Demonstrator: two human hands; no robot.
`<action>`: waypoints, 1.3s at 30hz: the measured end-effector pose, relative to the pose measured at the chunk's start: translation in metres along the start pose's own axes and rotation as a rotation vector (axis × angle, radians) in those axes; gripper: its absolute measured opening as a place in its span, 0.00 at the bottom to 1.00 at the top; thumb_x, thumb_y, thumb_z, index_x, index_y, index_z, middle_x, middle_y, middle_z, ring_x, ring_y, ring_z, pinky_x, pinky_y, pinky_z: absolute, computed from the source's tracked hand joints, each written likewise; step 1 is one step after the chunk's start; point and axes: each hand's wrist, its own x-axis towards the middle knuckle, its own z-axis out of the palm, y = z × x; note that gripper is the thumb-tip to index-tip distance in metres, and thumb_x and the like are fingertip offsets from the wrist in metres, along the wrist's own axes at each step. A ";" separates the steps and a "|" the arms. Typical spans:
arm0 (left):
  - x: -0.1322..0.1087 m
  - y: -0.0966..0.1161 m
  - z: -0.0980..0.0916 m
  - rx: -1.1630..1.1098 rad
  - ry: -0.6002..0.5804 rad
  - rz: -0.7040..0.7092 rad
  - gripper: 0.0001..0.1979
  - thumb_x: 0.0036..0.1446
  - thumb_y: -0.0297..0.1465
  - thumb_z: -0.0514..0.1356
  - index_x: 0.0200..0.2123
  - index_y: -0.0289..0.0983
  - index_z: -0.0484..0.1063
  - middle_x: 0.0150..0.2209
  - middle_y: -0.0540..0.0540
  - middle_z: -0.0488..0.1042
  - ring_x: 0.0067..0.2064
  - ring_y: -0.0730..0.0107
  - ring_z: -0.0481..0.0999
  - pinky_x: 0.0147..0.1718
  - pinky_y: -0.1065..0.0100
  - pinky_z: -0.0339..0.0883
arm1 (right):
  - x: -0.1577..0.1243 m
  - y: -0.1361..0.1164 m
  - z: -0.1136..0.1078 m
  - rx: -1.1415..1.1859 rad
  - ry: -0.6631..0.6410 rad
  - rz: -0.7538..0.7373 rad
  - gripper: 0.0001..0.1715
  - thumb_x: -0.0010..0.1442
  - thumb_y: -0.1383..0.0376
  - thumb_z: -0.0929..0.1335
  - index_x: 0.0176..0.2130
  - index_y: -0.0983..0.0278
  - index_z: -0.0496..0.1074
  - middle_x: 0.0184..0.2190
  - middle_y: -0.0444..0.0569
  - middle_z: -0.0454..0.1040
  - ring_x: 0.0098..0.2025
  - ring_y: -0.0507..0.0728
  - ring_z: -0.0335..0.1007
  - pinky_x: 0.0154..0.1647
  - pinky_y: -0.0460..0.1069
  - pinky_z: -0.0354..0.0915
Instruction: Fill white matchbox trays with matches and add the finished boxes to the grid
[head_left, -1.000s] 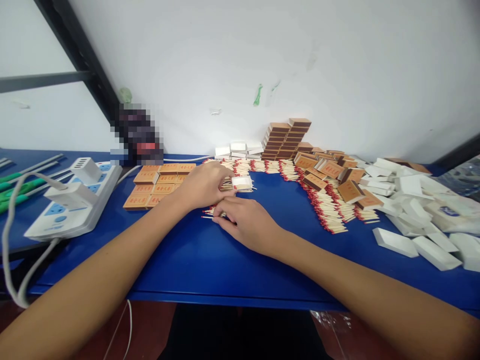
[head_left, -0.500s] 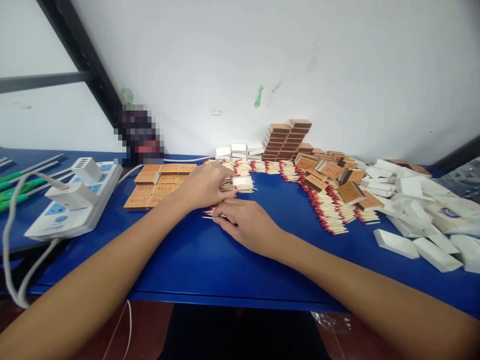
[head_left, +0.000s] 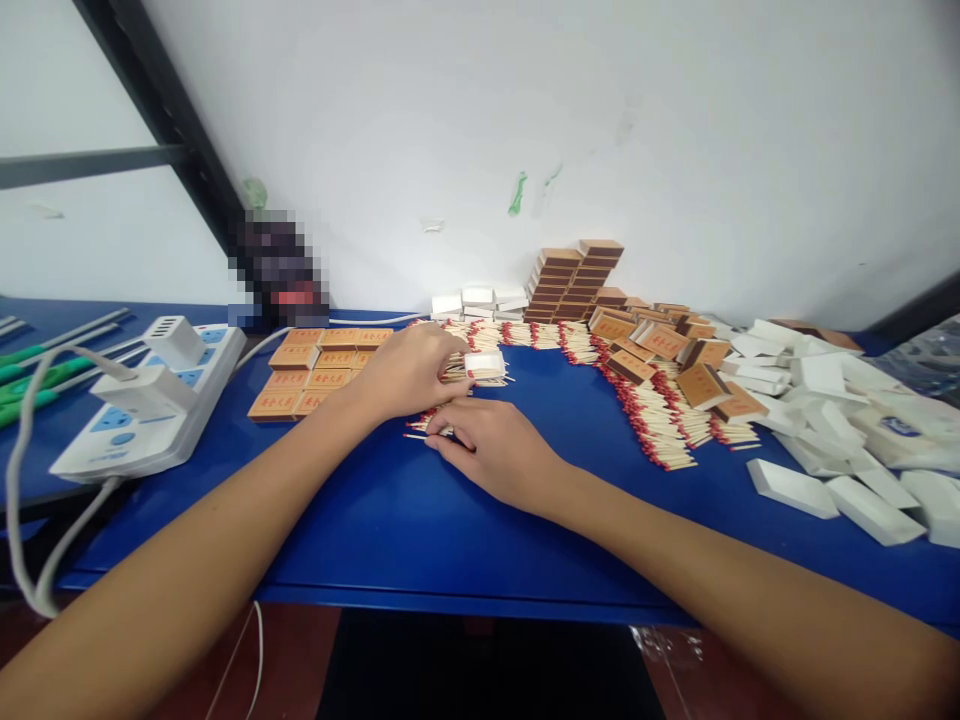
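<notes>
My left hand (head_left: 420, 372) is closed on the near-left edge of a small white matchbox tray (head_left: 486, 364), its fingers partly hidden behind the hand. The tray lies over a pile of red-tipped matches, some sticking out past its right side. Just nearer to me, my right hand (head_left: 501, 450) is curled, thumb and fingertips closed round several matches (head_left: 442, 432) at the front of that pile. One loose match (head_left: 414, 436) lies beside the right fingertips. More rows of matches (head_left: 660, 425) stretch away to the right.
Orange matchboxes (head_left: 311, 380) sit in rows at the left, near a white power strip (head_left: 180, 425). A stack of matchboxes (head_left: 574, 280) stands against the wall. Loose boxes (head_left: 701, 385) and white trays (head_left: 795, 488) heap up at the right. Green-handled tools (head_left: 30, 385) lie far left.
Almost nothing differs. Both hands stay where they were, with only a very slight shift of the right fingers at the matches.
</notes>
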 end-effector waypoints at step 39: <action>0.000 0.003 -0.001 -0.006 -0.022 -0.010 0.13 0.61 0.35 0.65 0.46 0.37 0.82 0.31 0.45 0.80 0.37 0.59 0.78 0.39 0.62 0.68 | 0.000 -0.009 -0.012 -0.197 -0.138 0.088 0.07 0.71 0.70 0.67 0.41 0.64 0.76 0.41 0.51 0.83 0.39 0.56 0.77 0.38 0.50 0.60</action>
